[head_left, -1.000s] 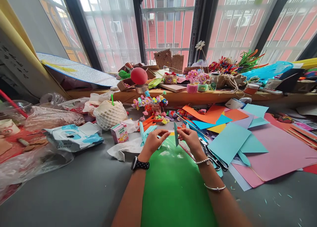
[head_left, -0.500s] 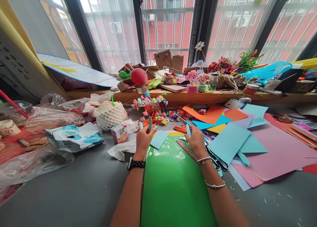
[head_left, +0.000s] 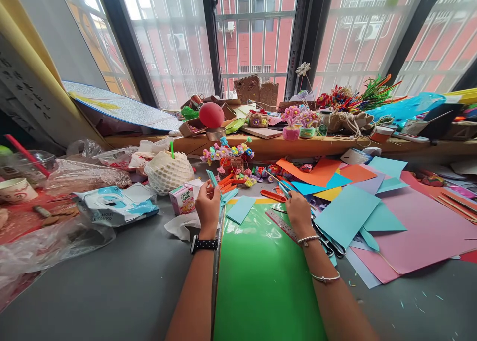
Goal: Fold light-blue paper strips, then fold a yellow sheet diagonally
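In the head view, the left hand is raised just left of the frame's centre, thumb and fingers nearly together, pinching a small light-blue paper piece that sticks up from the fingertips. The right hand is right of centre, its fingers curled and mostly closed. A narrow light-blue strip shows at its fingertips; how firmly it is held, I cannot tell.

Between the hands, in the middle of the frame, a light-blue paper rectangle lies at the far left corner of a glossy green board, which runs down to the bottom edge. Just left of the right hand, a patterned ruler lies slanted on the board. Beyond the rectangle, in the centre, stands a cluster of small colourful flowers.

At right, light-blue sheets overlap a large pink sheet. At left lie a wet-wipe pack and, nearer the left hand, a small pink-and-white box. A red ball sits on the ledge in the upper middle.
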Available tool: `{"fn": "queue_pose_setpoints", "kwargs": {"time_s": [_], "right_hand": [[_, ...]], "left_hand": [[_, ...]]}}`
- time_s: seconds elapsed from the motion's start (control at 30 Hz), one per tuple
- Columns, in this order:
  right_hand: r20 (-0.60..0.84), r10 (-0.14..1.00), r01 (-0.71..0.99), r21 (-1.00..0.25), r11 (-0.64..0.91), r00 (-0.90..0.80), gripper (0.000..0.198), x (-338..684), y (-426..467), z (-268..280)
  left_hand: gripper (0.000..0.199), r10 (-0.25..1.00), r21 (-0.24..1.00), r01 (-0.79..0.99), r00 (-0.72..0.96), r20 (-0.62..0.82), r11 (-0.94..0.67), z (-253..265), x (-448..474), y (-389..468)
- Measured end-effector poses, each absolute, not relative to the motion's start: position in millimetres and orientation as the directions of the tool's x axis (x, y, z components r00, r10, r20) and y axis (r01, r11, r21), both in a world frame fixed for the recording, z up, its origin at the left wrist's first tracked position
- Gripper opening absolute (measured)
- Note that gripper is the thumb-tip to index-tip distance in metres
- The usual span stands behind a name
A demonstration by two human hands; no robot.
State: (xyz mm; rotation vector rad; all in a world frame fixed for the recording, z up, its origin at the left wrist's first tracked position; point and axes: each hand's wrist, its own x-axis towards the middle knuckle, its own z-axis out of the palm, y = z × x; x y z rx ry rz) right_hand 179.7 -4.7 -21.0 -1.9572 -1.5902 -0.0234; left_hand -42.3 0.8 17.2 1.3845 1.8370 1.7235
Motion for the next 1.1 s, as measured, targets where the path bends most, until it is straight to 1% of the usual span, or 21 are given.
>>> {"fn": "queue_pose_setpoints", "kwargs": {"time_s": [0.07, 0.13, 0.2, 0.27, 0.3, 0.37, 0.43, 0.5, 0.57, 0.63, 0.73, 0.77, 0.8, 0.87, 0.97, 1.03, 1.1], "right_hand": [[0.419, 0.856, 0.837, -0.547, -0.029, 0.303, 0.028, 179.6, -5.8, -18.2], [0.409, 0.852, 0.726, -0.686, 0.051, 0.327, 0.025, 178.3, -7.2, -15.1], [0.36, 0.866, 0.546, -0.828, 0.125, 0.347, 0.022, 176.0, -8.4, -12.2], [0.287, 0.891, 0.301, -0.936, 0.182, 0.351, 0.021, 172.6, -9.7, -9.6], [0.243, 0.908, 0.169, -0.966, 0.195, 0.342, 0.022, 170.5, -10.5, -8.4], [0.156, 0.946, -0.058, -0.982, 0.179, 0.286, 0.024, 165.0, -12.7, -6.2], [0.092, 0.974, -0.176, -0.976, 0.13, 0.209, 0.026, 158.0, -15.6, -4.7], [0.067, 0.984, -0.206, -0.973, 0.102, 0.168, 0.026, 150.3, -18.2, -4.6], [0.087, 0.984, -0.172, -0.979, 0.114, 0.154, 0.026, 143.6, -19.8, -6.1], [0.154, 0.977, -0.036, -0.986, 0.161, 0.149, 0.024, 139.3, -20.0, -8.7], [0.258, 0.953, 0.252, -0.944, 0.213, 0.158, 0.024, 137.8, -19.1, -11.7], [0.278, 0.947, 0.31, -0.925, 0.219, 0.16, 0.024, 138.0, -18.9, -12.0], [0.286, 0.945, 0.331, -0.917, 0.222, 0.16, 0.023, 138.3, -18.8, -12.0], [0.267, 0.952, 0.267, -0.938, 0.221, 0.149, 0.023, 138.5, -19.2, -11.0], [0.165, 0.98, 0.033, -0.986, 0.162, 0.114, 0.022, 137.0, -20.4, -8.3], [0.106, 0.992, -0.087, -0.99, 0.111, 0.06, 0.023, 135.4, -21.4, -6.5], [0.083, 0.997, -0.129, -0.988, 0.081, -0.009, 0.023, 134.1, -22.4, -5.2]], "left_hand": [[0.03, 0.781, 0.893, 0.418, -0.498, 0.377, -0.165, 18.0, -39.0, -0.7], [0.024, 0.813, 0.901, 0.384, -0.448, 0.372, -0.201, 17.5, -35.3, -1.5], [0.022, 0.858, 0.921, 0.306, -0.375, 0.35, -0.242, 15.6, -31.2, -1.5], [0.021, 0.898, 0.938, 0.23, -0.301, 0.322, -0.259, 12.8, -26.5, -1.0], [0.021, 0.914, 0.944, 0.203, -0.261, 0.309, -0.261, 11.2, -24.0, -0.7], [0.022, 0.947, 0.953, 0.168, -0.156, 0.28, -0.254, 7.8, -18.8, -0.3], [0.022, 0.969, 0.959, 0.161, -0.041, 0.244, -0.234, 5.0, -13.8, -0.6], [0.021, 0.973, 0.959, 0.164, 0.05, 0.224, -0.23, 3.6, -9.3, -2.0], [0.021, 0.968, 0.961, 0.145, 0.123, 0.22, -0.237, 3.7, -5.4, -4.4], [0.021, 0.959, 0.965, 0.115, 0.188, 0.212, -0.236, 4.8, -2.2, -7.0], [0.022, 0.955, 0.969, 0.124, 0.238, 0.179, -0.212, 5.5, 0.5, -8.9], [0.024, 0.957, 0.969, 0.144, 0.238, 0.164, -0.202, 4.9, 0.8, -8.7], [0.024, 0.96, 0.968, 0.162, 0.236, 0.148, -0.19, 4.0, 0.9, -8.1], [0.025, 0.969, 0.971, 0.177, 0.218, 0.119, -0.159, 1.6, 0.5, -6.0], [0.025, 0.982, 0.986, 0.132, 0.173, 0.079, -0.102, -1.1, -0.5, -2.9], [0.026, 0.986, 0.989, 0.12, 0.153, 0.072, -0.091, -0.7, -0.5, -2.7], [0.028, 0.984, 0.984, 0.143, 0.154, 0.087, -0.11, 1.5, 0.2, -4.5]]}}
